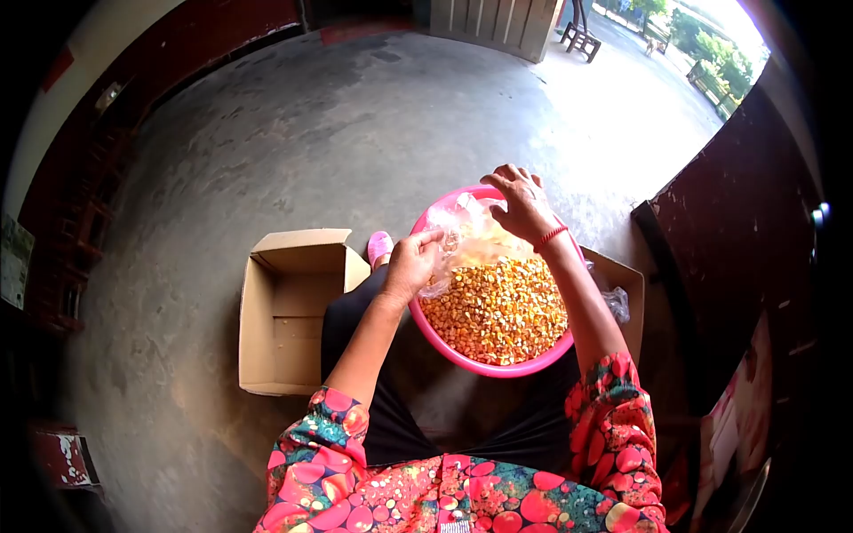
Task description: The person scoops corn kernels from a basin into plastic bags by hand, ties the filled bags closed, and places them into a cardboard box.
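A round pink basin (524, 367) rests between the person's knees, with a heap of yellow-orange corn kernels (498, 311) in its near part. At its far side lies a clear plastic bag (480, 233) with pale contents that I cannot make out. My left hand (414, 264) is at the basin's left rim, thumb and forefinger pinched on the bag's edge. Over the far right rim is my right hand (520, 200), fingers apart and curved above the bag, with a red band on the wrist.
An open cardboard box (293, 329) stands on the floor at the left. Another box (625, 280) with crumpled plastic (616, 304) is right of the basin. A pink shoe (379, 246) shows beside the left box. A small stool (582, 38) stands by the doorway.
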